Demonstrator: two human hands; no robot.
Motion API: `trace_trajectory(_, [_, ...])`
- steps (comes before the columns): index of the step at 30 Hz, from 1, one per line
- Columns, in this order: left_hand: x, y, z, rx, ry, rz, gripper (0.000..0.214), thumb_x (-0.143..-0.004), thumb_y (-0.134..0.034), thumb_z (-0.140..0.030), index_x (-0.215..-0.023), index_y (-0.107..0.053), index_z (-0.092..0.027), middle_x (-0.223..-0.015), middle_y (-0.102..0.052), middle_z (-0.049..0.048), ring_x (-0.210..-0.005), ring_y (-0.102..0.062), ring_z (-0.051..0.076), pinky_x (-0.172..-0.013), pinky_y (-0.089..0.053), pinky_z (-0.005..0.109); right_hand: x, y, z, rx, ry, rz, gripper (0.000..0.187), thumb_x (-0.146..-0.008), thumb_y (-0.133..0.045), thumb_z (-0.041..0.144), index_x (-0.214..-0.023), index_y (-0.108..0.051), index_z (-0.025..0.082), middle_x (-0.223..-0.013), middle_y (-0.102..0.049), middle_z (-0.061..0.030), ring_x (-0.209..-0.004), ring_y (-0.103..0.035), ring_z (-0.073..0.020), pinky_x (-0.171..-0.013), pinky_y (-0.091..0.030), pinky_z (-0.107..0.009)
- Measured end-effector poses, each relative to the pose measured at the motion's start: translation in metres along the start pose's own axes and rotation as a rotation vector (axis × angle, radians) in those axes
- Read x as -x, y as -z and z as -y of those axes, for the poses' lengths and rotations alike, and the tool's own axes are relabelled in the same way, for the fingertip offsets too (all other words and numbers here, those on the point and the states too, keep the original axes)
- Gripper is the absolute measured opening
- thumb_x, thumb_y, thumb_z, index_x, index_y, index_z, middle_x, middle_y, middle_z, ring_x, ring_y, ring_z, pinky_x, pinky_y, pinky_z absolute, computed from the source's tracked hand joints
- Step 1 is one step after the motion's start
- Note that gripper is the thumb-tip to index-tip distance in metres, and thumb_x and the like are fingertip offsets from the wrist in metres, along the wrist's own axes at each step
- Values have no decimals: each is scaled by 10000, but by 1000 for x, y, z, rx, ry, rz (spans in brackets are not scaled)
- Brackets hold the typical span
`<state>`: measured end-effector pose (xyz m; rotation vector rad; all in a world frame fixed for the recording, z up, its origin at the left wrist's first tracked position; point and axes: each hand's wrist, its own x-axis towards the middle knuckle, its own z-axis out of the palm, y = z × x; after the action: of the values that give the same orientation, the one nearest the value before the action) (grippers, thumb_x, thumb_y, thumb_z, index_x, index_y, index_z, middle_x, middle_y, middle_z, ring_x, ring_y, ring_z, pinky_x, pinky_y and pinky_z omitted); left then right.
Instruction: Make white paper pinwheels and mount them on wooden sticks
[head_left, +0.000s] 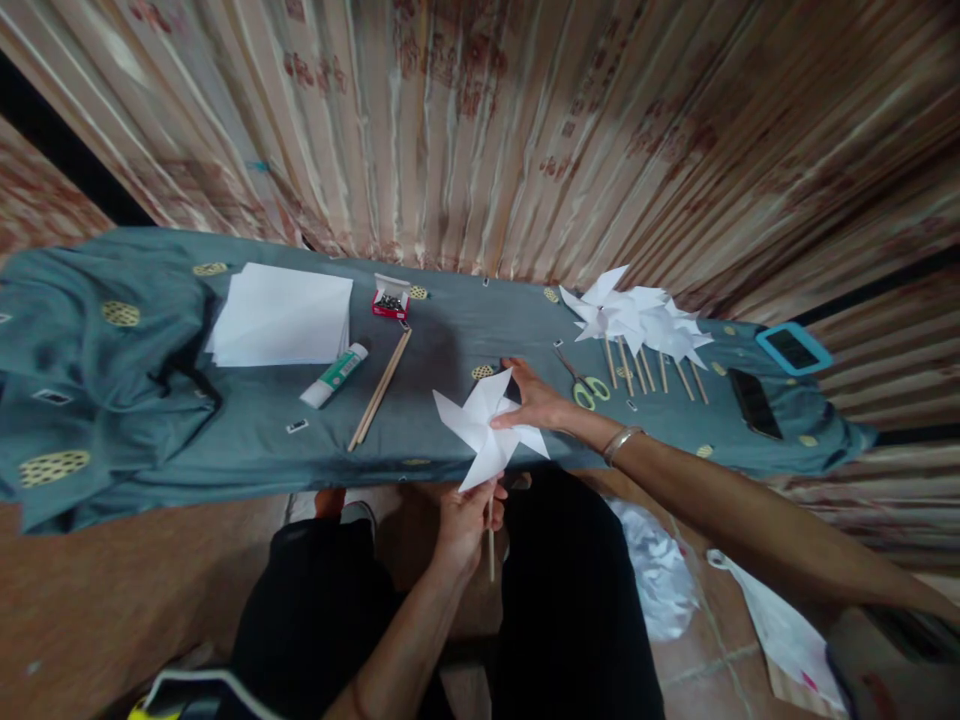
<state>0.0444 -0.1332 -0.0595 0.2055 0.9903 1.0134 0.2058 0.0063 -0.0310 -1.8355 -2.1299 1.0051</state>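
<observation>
A white paper pinwheel (480, 425) on a thin wooden stick (491, 555) is held upright at the table's front edge. My left hand (466, 525) is closed around the stick, just below the paper blades. My right hand (534, 400) pinches the pinwheel from the right, its thumb on the centre and its fingers partly hidden behind the blades. Right of that hand lie scissors (585, 385) with light green handles. To the left rest a few loose wooden sticks (380, 390), a glue stick (334, 376) and a small red box of metal pins (391, 300).
A stack of white paper (285, 315) lies on the left of the cloth-covered table (255, 430). Several finished pinwheels (637, 315) overlap at the right, near a dark phone (754, 403) and a blue-framed device (793, 348). A pleated curtain (450, 130) hangs behind. A white plastic bag (656, 575) is on the floor.
</observation>
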Motion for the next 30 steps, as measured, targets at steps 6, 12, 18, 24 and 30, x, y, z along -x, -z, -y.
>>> trace_trajectory(6, [0,0,-1,-46,-32,-7,462,-486,-844,-450,-734,-705,-87,-543,-610,3,-336,-424,61,-367,-244,221,-1,2,6,20,-63,19,1245,-478,-861,493,-1496,-263,95,-1597,-140,-204,-1482,-89,-346,-1205,-146,-441])
trace_trajectory(12, [0,-2,-3,-66,-39,-6,433,-498,-836,-449,-697,-690,-93,-525,-593,-6,-326,-409,58,-364,-222,223,-4,2,4,6,-48,28,1213,-477,-858,503,-1489,-292,146,-1599,-161,-167,-1480,-107,-344,-1207,-150,-443])
trace_trajectory(18, [1,-2,-4,-80,-62,0,410,-508,-830,-450,-646,-675,-96,-497,-595,4,-314,-409,56,-375,-206,221,-4,2,8,37,-83,37,1216,-484,-857,468,-1490,-270,119,-1602,-131,-178,-1484,-101,-332,-1208,-157,-429])
trace_trajectory(24, [0,-2,-3,-81,-51,0,431,-496,-832,-474,-631,-676,-96,-467,-573,-6,-306,-399,54,-370,-196,216,-1,5,16,55,-97,67,1233,-493,-846,496,-1488,-252,76,-1603,-103,-198,-1487,-90,-320,-1209,-150,-403])
trace_trajectory(30, [0,-3,-3,-51,-30,0,468,-455,-854,-471,-673,-690,-90,-516,-598,-1,-320,-402,55,-361,-246,223,-1,6,18,72,-114,56,1201,-481,-855,459,-1481,-290,109,-1602,-142,-170,-1486,-85,-330,-1217,-142,-411])
